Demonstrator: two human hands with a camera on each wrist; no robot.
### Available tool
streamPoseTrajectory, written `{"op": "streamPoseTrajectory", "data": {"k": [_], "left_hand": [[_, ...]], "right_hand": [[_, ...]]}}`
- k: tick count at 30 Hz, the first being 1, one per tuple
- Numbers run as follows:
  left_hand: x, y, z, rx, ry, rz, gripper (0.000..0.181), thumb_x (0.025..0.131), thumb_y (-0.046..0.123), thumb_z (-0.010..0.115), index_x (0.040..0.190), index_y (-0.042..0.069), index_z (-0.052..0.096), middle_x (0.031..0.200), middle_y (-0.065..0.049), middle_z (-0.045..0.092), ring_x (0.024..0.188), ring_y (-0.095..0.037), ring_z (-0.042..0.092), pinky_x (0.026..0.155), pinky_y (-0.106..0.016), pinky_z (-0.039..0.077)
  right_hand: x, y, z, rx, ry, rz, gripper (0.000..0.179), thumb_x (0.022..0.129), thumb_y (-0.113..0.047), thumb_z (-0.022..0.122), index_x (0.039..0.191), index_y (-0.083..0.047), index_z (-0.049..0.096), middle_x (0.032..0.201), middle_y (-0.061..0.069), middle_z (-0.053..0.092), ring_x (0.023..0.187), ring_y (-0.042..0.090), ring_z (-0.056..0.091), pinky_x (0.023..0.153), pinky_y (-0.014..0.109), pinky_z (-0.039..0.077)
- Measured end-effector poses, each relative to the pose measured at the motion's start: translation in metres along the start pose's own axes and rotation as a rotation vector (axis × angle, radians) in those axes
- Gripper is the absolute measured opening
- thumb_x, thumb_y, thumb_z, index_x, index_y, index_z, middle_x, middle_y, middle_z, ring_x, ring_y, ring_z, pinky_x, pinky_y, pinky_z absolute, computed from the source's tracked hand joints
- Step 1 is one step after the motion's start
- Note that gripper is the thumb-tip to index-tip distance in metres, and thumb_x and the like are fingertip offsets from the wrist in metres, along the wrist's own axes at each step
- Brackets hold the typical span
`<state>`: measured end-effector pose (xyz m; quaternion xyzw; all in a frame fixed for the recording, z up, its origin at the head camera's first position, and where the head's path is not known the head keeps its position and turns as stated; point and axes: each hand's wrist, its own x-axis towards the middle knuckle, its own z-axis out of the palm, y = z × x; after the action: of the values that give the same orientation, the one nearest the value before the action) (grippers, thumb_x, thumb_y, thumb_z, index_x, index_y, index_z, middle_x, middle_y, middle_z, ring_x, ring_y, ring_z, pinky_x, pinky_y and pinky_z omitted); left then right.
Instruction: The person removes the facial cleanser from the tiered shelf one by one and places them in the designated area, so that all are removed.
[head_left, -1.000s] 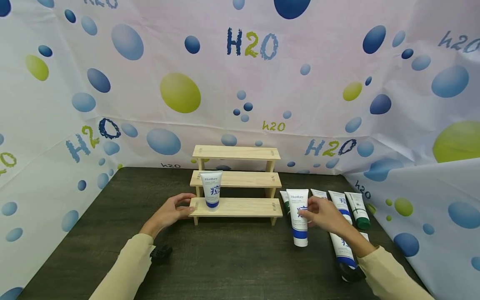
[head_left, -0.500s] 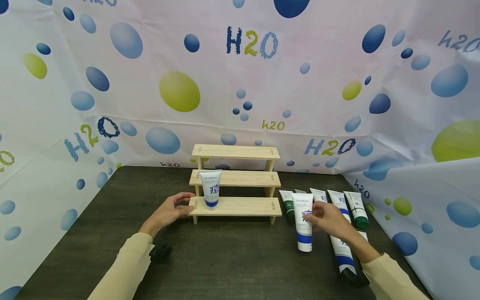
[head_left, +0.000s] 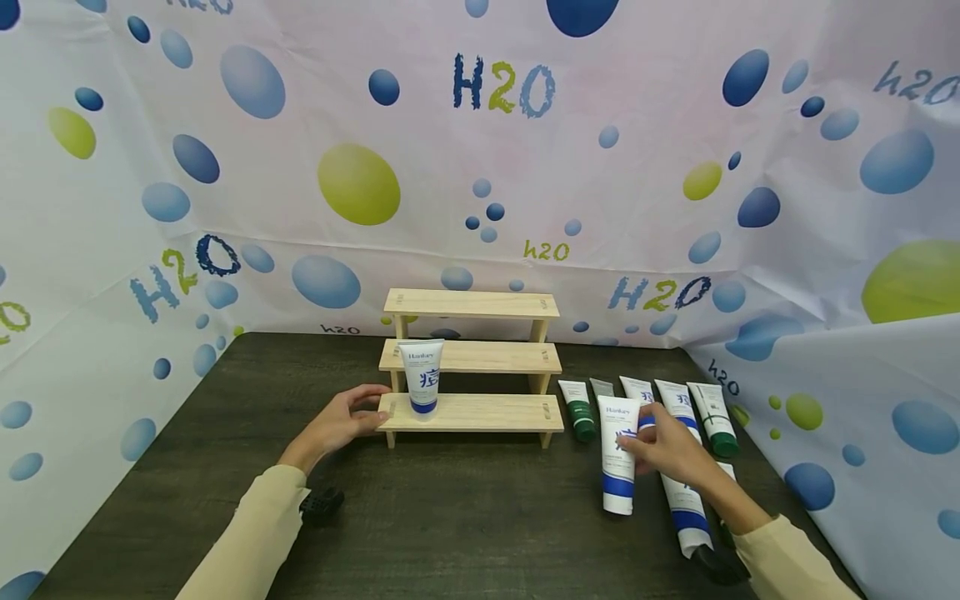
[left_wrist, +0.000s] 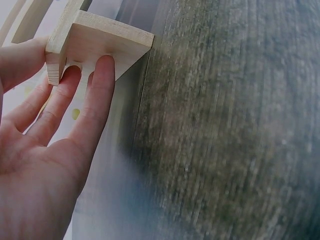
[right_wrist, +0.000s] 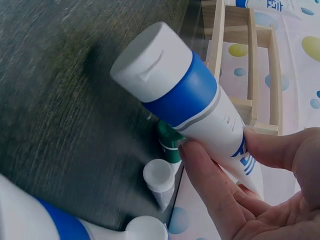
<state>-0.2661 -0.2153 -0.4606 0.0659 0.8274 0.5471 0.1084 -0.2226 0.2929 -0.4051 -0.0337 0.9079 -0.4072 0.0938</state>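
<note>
My left hand holds the left end of the lowest board of a three-tier wooden display shelf. In the left wrist view the thumb lies on one face of the board and the fingertips on the other. A white cream tube with a blue band stands cap down on that lowest board, near its left end. My right hand pinches a second white tube with a blue band between thumb and fingers, cap downward, in front of the lying tubes. The right wrist view shows its white cap large and close.
Several tubes lie at the right: one green-capped, another green-capped at the far right, and a blue-banded tube partly under my right arm. A patterned H2O sheet hangs behind the dark table.
My right hand has moved a little right and nearer with the tube, uncovering more of the green-capped tube behind it. The left hand and the shelf stay where they were.
</note>
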Motion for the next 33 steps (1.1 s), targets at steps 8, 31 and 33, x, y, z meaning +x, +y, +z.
{"op": "streamPoseTrajectory", "data": {"k": [8,31,33], "left_hand": [[0.000,-0.001,0.000,-0.014,-0.005,0.001,0.060,0.101,0.020,0.067,0.153,0.003,0.043,0.154,-0.029,0.043,0.126,-0.038,0.063,0.097,-0.042,0.062],[0.001,-0.001,0.000,-0.016,-0.010,-0.008,0.061,0.101,0.021,0.068,0.154,0.003,0.042,0.153,-0.029,0.043,0.127,-0.039,0.062,0.098,-0.042,0.062],[0.001,-0.001,0.000,-0.019,-0.014,-0.006,0.061,0.101,0.021,0.068,0.154,0.003,0.042,0.154,-0.028,0.043,0.129,-0.040,0.061,0.098,-0.043,0.062]], "right_hand": [[-0.006,0.007,-0.004,-0.019,-0.031,0.005,0.056,0.100,-0.020,0.069,0.133,0.006,0.032,0.094,0.018,0.075,0.072,0.027,0.075,0.069,0.044,0.067],[-0.010,0.031,-0.002,-0.065,-0.042,0.096,0.060,0.097,-0.019,0.073,0.135,0.014,0.040,0.088,0.015,0.072,0.064,0.023,0.072,0.058,0.037,0.065],[-0.009,0.032,-0.001,-0.069,-0.050,0.115,0.059,0.097,-0.020,0.073,0.134,0.013,0.041,0.089,0.015,0.072,0.065,0.022,0.071,0.058,0.037,0.065]]}}
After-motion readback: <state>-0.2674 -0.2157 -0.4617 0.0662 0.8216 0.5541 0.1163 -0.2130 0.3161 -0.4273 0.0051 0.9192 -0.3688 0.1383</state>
